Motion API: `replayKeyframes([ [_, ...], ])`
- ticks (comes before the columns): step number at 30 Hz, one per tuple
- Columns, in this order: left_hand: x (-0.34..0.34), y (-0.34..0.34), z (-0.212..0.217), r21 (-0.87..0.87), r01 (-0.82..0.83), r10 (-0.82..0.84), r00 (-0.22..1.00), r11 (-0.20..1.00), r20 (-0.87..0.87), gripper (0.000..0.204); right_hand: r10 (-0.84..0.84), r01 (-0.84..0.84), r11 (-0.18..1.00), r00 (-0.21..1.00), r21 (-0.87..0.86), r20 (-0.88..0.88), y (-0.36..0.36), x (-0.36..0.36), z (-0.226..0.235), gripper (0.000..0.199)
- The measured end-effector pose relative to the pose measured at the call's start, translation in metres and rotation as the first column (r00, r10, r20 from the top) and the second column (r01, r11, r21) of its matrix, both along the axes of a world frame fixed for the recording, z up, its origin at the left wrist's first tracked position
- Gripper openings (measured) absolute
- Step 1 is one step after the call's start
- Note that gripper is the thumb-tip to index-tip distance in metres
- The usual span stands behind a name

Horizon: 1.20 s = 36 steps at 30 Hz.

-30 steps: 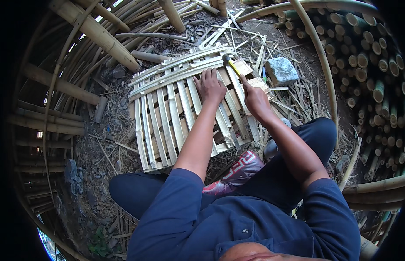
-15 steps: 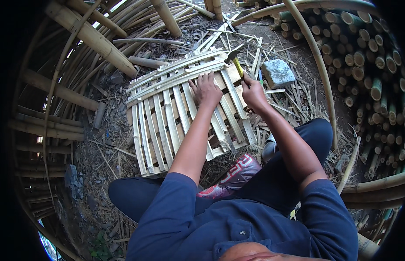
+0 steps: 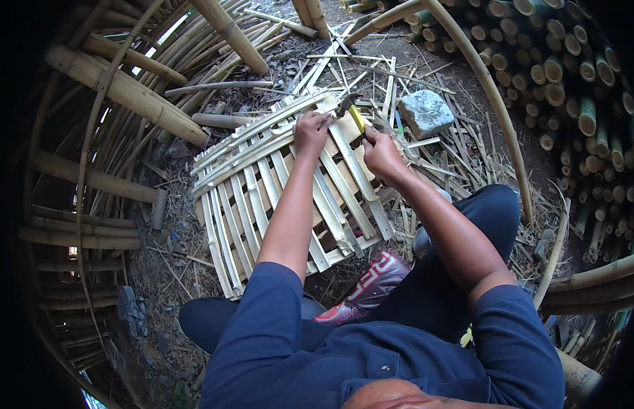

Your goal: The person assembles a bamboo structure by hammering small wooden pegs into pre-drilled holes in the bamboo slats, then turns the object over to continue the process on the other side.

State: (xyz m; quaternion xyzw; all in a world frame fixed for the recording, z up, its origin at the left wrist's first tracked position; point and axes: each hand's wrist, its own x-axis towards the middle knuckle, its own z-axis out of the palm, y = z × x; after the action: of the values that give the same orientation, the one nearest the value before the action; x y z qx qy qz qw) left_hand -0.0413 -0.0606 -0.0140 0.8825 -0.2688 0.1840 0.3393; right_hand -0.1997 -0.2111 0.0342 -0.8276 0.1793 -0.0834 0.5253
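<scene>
Right grip (image 3: 384, 155) holds hammer (image 3: 357, 118) at slatted panel (image 3: 350, 154).

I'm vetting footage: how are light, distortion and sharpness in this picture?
Head view: fisheye distortion, black around the rim; head view: pale daylight glares at lower left, dark shadow between the stacked round cut bamboo stems; head view: the pale slatted bamboo panel reads clearly, but fine detail at the yellow-handled hammer is too small to judge.
</scene>
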Motion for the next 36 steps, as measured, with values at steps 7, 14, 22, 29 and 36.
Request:
replayKeyframes([
  [7, 0.006, 0.000, -0.007, -0.134, 0.107, -0.114, 0.992, 0.985, -0.051, 0.015, 0.001, 0.003, 0.999, 0.996, 0.047, -0.088, -0.001, -0.005, 0.009, 0.045],
  [14, 0.014, 0.008, -0.012, -0.119, 0.109, -0.110, 0.994, 0.987, -0.001, 0.013, -0.017, 0.018, 0.999, 0.998, 0.029, -0.058, -0.001, -0.002, 0.003, 0.045],
  [22, 0.013, 0.011, -0.017, -0.170, 0.075, -0.077, 0.997, 0.983, 0.000, 0.013, 0.076, -0.077, 0.985, 0.997, -0.152, -0.017, 0.006, -0.020, 0.026, 0.048],
  [29, 0.017, 0.009, -0.020, -0.121, 0.051, -0.036, 0.992, 0.991, 0.123, 0.012, 0.159, -0.161, 0.921, 0.987, -0.356, -0.035, 0.006, -0.020, 0.026, 0.053],
  [36, 0.006, 0.013, -0.015, -0.018, -0.065, 0.067, 0.989, 0.998, 0.131, 0.014, 0.150, -0.128, 0.879, 0.989, -0.459, 0.012, 0.005, -0.015, 0.028, 0.063],
])
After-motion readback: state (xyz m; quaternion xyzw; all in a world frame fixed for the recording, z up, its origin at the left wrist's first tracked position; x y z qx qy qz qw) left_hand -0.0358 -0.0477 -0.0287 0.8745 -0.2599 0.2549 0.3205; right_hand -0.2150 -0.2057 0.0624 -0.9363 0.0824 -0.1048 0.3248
